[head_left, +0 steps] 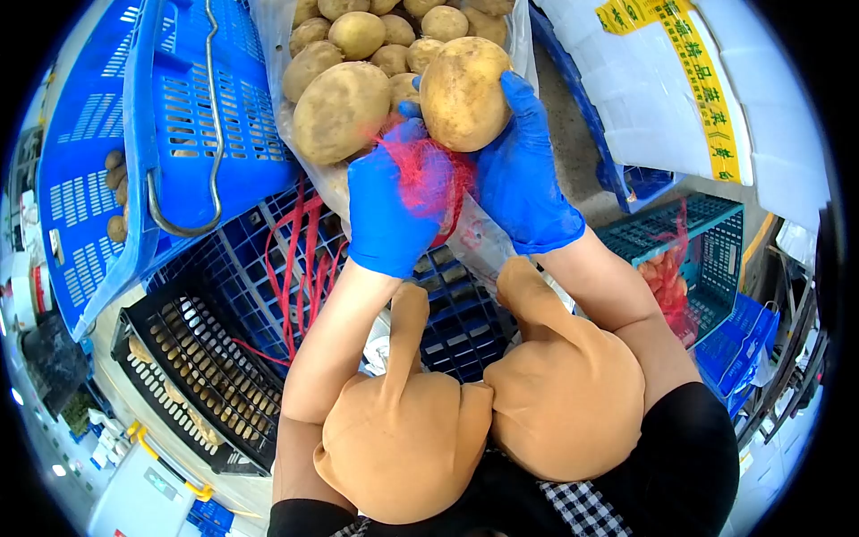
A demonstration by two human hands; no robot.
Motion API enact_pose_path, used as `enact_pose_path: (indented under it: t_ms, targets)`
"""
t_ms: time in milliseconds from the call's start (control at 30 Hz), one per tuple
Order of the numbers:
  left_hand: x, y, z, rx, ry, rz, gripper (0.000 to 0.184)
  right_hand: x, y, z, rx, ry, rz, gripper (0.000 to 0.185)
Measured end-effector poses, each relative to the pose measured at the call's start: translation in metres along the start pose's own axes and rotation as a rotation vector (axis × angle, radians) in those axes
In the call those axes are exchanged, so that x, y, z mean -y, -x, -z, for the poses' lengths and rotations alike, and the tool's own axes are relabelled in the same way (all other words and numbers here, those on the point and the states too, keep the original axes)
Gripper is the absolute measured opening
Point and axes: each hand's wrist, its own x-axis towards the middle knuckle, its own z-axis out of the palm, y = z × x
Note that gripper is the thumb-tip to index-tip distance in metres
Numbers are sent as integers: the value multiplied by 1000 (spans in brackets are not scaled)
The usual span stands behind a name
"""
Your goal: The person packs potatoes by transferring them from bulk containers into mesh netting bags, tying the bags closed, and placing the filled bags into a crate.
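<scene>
Both my hands wear blue gloves. My right hand (530, 170) is closed around a large potato (465, 94), with the thumb along its right side. My left hand (394, 206) is closed on a bunched red mesh bag (428, 174), just below and left of that potato. Whether its fingertips also touch the potato is hard to see. Another big potato (342, 112) lies directly beyond my left hand. Behind both hands, several more potatoes (357, 35) fill a clear plastic liner (276, 45).
A blue crate (197, 107) with a metal handle (215, 134) stands at left. Below it is a black crate (206, 385) of potatoes. Red straps (295, 259) hang over a dark blue crate (461, 327). At right are a white box (662, 98) and a green crate (716, 268) with red netting.
</scene>
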Motion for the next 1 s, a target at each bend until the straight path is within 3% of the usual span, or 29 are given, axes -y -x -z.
enact_pose_path:
  t_ms: [100,400,600,700,800,867,1000]
  targets:
    - [-11,3,0,41,10,25,16,7,-5,7,49,-300,-119,65]
    - [-9,3,-4,4,0,-39,12,9,-6,13,123,-401,-120,62]
    - [-10,1,-1,25,18,-43,20,9,-6,12,110,-394,-135,61]
    - [-5,0,-1,64,7,50,21,9,-7,14,77,-100,-15,63]
    - [5,1,-1,67,89,213,19,16,-10,19,49,754,442,76]
    - [3,3,-1,48,186,214,22,21,-15,25,105,1135,687,80]
    - [0,0,-1,56,119,284,27,24,-14,29,140,1398,817,88]
